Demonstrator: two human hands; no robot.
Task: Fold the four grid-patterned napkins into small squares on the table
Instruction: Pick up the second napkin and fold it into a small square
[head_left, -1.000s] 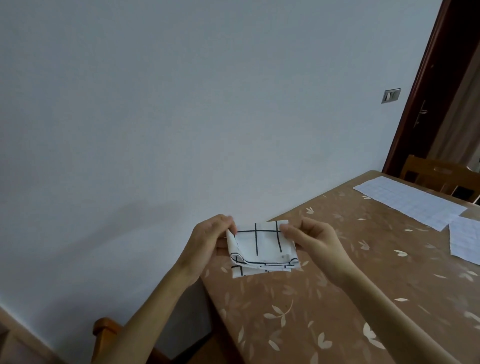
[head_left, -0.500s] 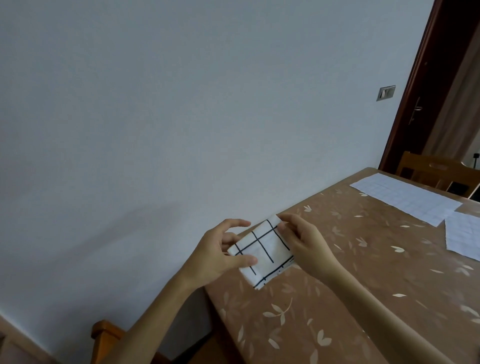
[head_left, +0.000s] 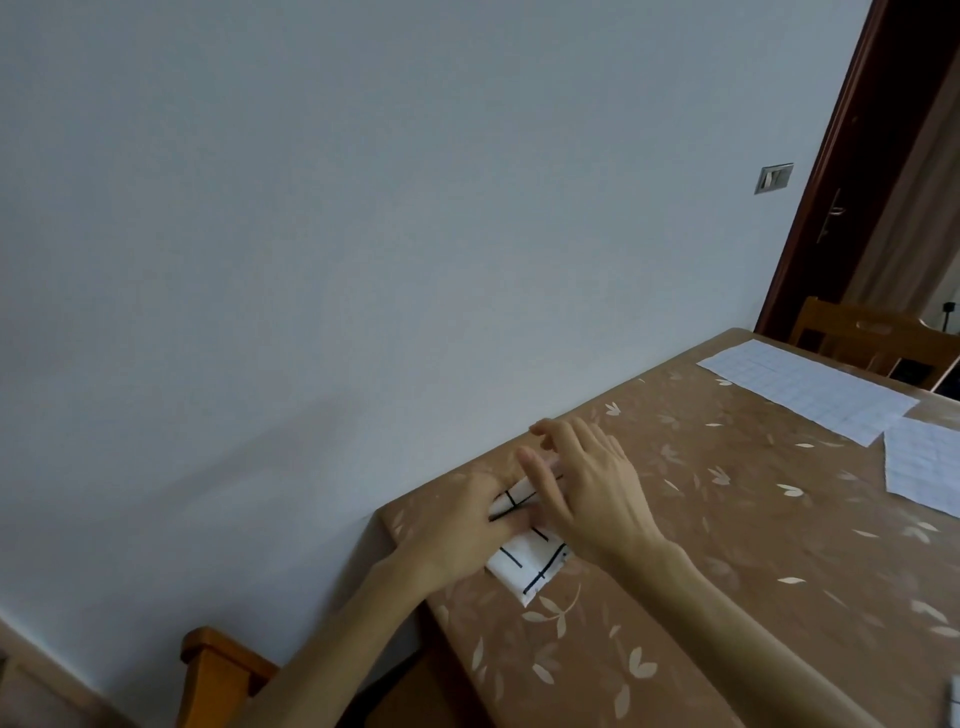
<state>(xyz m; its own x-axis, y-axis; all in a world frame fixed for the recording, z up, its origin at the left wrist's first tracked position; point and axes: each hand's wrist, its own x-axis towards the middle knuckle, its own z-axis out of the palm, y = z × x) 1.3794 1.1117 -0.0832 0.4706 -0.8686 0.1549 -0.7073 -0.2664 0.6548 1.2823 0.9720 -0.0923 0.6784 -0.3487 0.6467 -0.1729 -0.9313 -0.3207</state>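
Leaf-print table (head_left: 727, 571) by a pale wall (head_left: 363, 260): left hand (head_left: 457, 525) and right hand (head_left: 597, 488) press flat on the napkin (head_left: 524, 564).

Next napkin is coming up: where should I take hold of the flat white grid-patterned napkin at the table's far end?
Pinch the near corner of the flat white grid-patterned napkin, coming from the person's side. It lies spread flat on the brown leaf-print tablecloth, so no fold stands up; a free corner probably lifts easiest.
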